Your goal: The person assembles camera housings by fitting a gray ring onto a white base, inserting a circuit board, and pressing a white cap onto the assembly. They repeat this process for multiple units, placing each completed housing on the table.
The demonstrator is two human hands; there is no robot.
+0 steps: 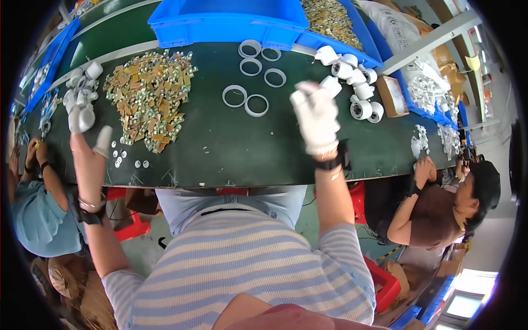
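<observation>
My left hand [89,165], with white covers on its fingertips, reaches to a pile of white round housings [82,91] at the left. Its thumb stands well away from the fingers, and the fingertips are beside or against the nearest housing [86,118]; I cannot tell whether they touch. My right hand [319,118], in a white glove, is over the table with fingers stretched forward and slightly blurred. Just right of its fingertips lie several white housings with dark round lenses [342,69]. No held thing shows in it. Several white rings [235,95] lie between my hands.
A heap of small circuit boards [148,99] lies right of my left hand, with small white discs [138,164] nearer me. Blue bins [231,30] stand along the back. A small cardboard box [392,96] is at the right. People work at both sides.
</observation>
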